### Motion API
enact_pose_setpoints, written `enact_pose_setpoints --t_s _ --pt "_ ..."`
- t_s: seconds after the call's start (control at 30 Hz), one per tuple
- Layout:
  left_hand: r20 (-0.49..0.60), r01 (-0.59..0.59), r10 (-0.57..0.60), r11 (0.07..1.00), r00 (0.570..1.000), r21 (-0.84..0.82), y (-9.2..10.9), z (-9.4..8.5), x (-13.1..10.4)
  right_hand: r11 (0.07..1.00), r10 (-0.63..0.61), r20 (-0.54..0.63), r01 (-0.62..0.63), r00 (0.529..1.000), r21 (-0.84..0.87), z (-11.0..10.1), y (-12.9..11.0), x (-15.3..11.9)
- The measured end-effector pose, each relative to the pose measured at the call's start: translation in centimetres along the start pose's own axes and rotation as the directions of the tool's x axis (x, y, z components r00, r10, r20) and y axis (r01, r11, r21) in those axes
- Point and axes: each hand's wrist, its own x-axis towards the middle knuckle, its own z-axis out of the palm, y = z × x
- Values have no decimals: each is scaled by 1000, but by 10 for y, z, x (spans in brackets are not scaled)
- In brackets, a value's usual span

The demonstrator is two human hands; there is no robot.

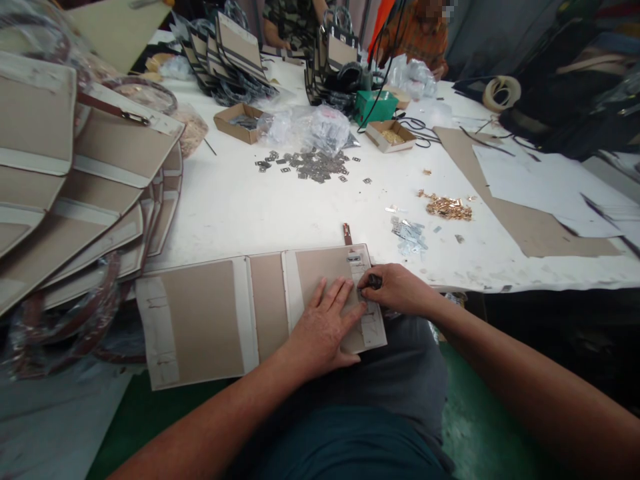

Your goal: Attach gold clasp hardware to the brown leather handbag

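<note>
A long beige bag panel (205,320) with white strips lies across the table's front edge and my lap. My left hand (323,327) rests flat on its right part, fingers spread. Close by, my right hand (397,287) is closed around a small dark-handled tool (374,281), whose tip meets the white strip at the panel's right end; the tip itself is too small to make out. Above that spot a metal piece (354,256) sits on the strip. A short brown strap with gold fittings (347,233) sticks out past the panel's far edge.
Similar panels (100,150) are stacked at left, with plastic-wrapped brown handles (65,327) below. Loose grey plates (320,165), silver strips (409,235) and gold fittings (450,207) lie on the white table (225,200). Small boxes and dark bags (333,60) stand farther back, where two people sit.
</note>
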Motion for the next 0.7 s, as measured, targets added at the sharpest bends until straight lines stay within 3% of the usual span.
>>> enact_pose_setpoints --t_s 0.4,0.7 --pt "19 6 -7 1000 1000 19 -1 3 0 992 -1 -21 -2 1000 -124 4 -4 2" --pt "22 24 -25 999 999 49 2 3 2 980 -7 -107 -15 994 -200 12 -2 -2"
